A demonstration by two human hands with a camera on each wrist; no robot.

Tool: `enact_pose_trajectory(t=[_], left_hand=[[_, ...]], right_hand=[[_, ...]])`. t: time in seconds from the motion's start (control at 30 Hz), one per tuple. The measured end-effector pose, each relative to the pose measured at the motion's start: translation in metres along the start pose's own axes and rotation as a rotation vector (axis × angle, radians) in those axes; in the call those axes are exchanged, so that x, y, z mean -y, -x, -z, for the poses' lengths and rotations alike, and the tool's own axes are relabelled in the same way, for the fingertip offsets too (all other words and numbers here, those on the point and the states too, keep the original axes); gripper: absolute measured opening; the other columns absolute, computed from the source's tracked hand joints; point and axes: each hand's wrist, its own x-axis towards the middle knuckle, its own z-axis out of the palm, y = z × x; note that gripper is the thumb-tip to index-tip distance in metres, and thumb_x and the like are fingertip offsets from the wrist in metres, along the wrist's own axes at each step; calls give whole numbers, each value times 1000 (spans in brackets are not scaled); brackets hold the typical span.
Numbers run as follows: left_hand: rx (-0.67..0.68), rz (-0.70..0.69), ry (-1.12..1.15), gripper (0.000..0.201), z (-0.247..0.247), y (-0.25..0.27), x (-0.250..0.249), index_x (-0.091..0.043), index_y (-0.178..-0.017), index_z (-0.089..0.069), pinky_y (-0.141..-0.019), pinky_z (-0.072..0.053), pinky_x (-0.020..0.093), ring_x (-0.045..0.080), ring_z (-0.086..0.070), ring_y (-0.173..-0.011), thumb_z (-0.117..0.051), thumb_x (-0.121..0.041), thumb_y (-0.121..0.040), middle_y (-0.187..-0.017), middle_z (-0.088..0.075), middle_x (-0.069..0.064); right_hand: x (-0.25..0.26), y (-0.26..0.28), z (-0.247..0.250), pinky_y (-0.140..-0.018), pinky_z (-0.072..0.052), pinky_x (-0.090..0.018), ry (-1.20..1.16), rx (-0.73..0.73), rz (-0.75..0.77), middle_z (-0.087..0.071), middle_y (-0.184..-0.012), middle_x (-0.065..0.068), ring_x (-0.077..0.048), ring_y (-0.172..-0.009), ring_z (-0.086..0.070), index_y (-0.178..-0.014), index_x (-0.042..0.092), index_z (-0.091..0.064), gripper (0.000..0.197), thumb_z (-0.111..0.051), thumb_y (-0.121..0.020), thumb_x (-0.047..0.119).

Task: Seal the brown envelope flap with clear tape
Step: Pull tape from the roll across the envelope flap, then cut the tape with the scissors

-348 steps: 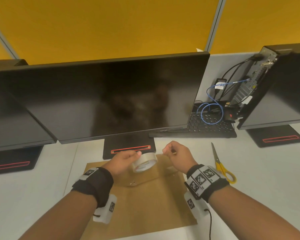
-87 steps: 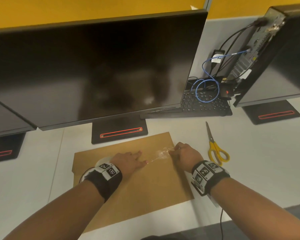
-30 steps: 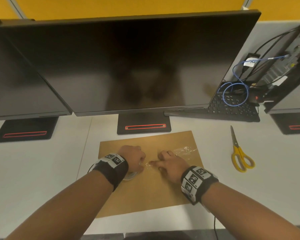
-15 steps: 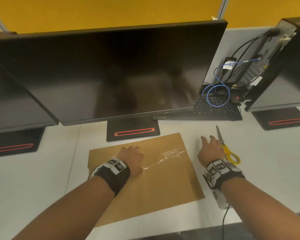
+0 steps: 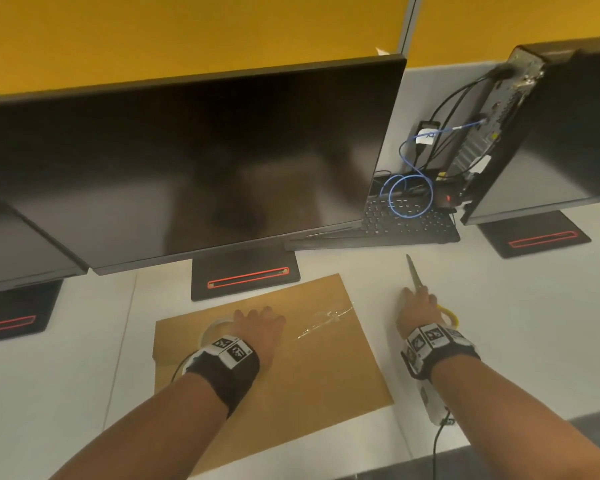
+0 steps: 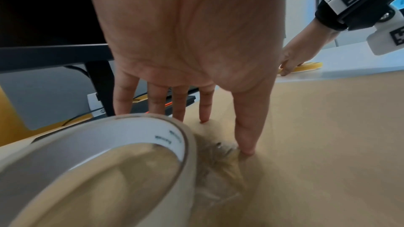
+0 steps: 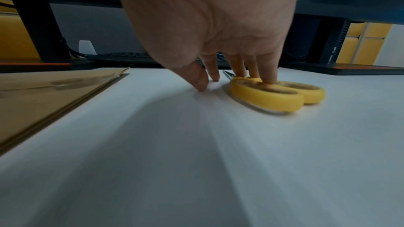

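A brown envelope lies flat on the white desk in front of the middle monitor. A crumpled strip of clear tape runs across its upper part. My left hand lies on the envelope with straight fingers, thumb pressing the tape's end. The tape roll stands on the envelope beside that hand, also visible in the head view as the tape roll. My right hand is off the envelope to the right, straight fingers resting on the yellow scissors handles.
Three dark monitors stand behind; the middle stand base is just beyond the envelope. A black keyboard and blue cable lie at the back right. The scissors blades point away from me. The desk's front edge is near.
My right hand let go of the tape and moved right from the envelope onto the scissors. The left hand stayed on the envelope, holding the tape down.
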Motion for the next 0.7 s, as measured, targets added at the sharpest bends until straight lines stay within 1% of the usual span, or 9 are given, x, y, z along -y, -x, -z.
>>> enact_pose_trajectory(t=[0.07,0.1,0.2,0.23,0.3,0.37,0.47,0.57,0.7], left_hand=[[-4,-38,-11,62,4,-3,-11,-24,-136,-35,-104,-29,49,29,-42,-124,-62,-15,-80,-140,-35,7],[-12,-61,-4,65,5,-5,-17,-24,-136,-34,-103,-31,47,29,-41,-125,-62,-13,-79,-142,-33,7],[-32,-113,37,68,10,-11,-34,-27,-142,-29,-102,-35,44,29,-37,-129,-57,-12,-82,-150,-25,7],[-35,-124,50,69,12,-12,-39,-28,-144,-26,-103,-35,45,29,-35,-132,-55,-13,-84,-153,-21,7],[-22,-145,60,71,17,-15,-47,-30,-148,-19,-107,-34,47,31,-28,-137,-54,-16,-87,-158,-12,7],[21,-162,35,73,20,-18,-51,-32,-150,-12,-109,-32,49,33,-21,-142,-53,-21,-90,-160,-4,8],[83,-153,11,77,18,-21,-52,-35,-152,-3,-112,-29,50,35,-12,-146,-51,-27,-92,-162,6,6],[77,-153,-5,76,15,-23,-53,-36,-152,-2,-110,-32,50,36,-14,-146,-50,-31,-93,-162,7,5],[70,-162,-9,76,15,-24,-52,-36,-152,-2,-110,-32,49,35,-16,-145,-50,-34,-93,-162,5,6]], right_hand=[[0,1,2,-110,-35,-42,-9,8,13,-15,-152,-13,-30,-138,-22,-143,17,-24,54,-33,-91,4],[0,1,2,-108,-36,-42,-13,6,22,-15,-152,-13,-29,-138,-23,-142,17,-24,54,-33,-91,3],[0,2,5,-106,-39,-42,-1,10,30,-19,-152,-12,-27,-137,-28,-145,17,-21,55,-35,-93,4],[0,3,7,-103,-40,-44,-8,16,23,-21,-151,-10,-25,-136,-28,-146,18,-20,57,-37,-93,5],[-2,5,11,-97,-43,-46,-37,25,7,-32,-145,-6,-23,-133,-31,-144,20,-23,56,-39,-92,6],[-6,7,13,-95,-43,-42,-32,12,9,-42,-136,-4,-22,-129,-34,-139,19,-29,51,-42,-91,7],[-10,9,13,-91,-44,-37,6,-30,33,-44,-132,-4,-24,-124,-39,-133,17,-36,45,-44,-90,7],[-12,11,11,-87,-46,-37,27,-38,70,-42,-130,-6,-24,-120,-42,-133,17,-36,43,-42,-91,8],[-12,12,9,-89,-45,-37,36,-47,111,-41,-131,-8,-26,-120,-42,-135,18,-36,43,-39,-93,11]])
